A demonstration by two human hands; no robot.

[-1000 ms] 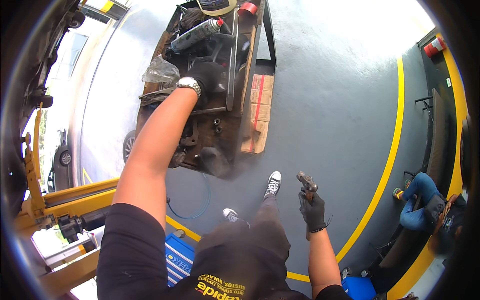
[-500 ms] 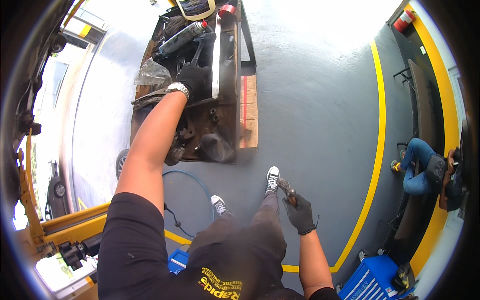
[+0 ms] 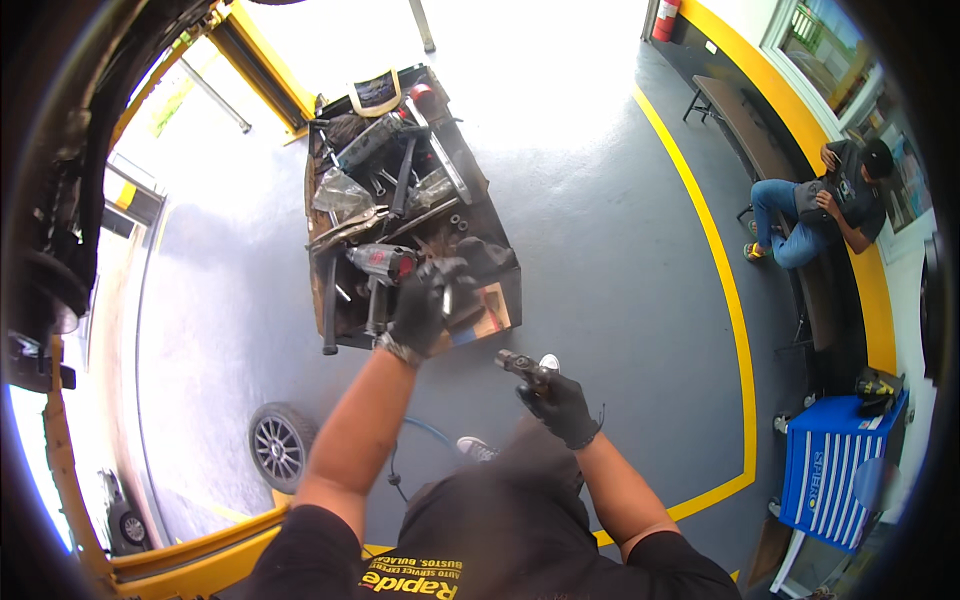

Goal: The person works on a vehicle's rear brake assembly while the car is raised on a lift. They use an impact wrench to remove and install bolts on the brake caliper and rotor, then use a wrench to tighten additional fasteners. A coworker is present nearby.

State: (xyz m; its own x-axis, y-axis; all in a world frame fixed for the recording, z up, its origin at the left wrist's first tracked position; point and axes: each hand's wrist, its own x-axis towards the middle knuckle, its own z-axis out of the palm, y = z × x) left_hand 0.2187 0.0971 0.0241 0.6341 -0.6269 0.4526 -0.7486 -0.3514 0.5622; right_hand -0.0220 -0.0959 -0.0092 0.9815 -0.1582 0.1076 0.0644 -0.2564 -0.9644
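My left hand [image 3: 422, 312], in a black glove, is closed around a short, silvery metal piece [image 3: 447, 300], seemingly a rod or punch; its exact kind is unclear. That hand hovers over the near end of a dark tool cart [image 3: 466, 158]. Beside it on the cart lies a grey impact wrench [image 3: 376, 260] with a red end. My gloved right hand [image 3: 564, 410] grips a hammer [image 3: 517, 364] by its handle, in front of my body, with the head pointing up and left. Locking pliers [image 3: 350, 228] and a long dark tool [image 3: 403, 178] rest farther back.
The cart also carries a spray can [image 3: 366, 143], plastic bags and a cut-open container [image 3: 375, 93]. A wheel [image 3: 281, 446] lies at left, near a yellow lift arm [image 3: 200, 548]. At right are a seated person [image 3: 815, 210], a bench [image 3: 745, 120] and a blue tool chest [image 3: 835, 470].
My left hand has drawn back from the tools on the cart and now holds the metal piece. The hammer in my right hand has risen toward it. My view has turned.
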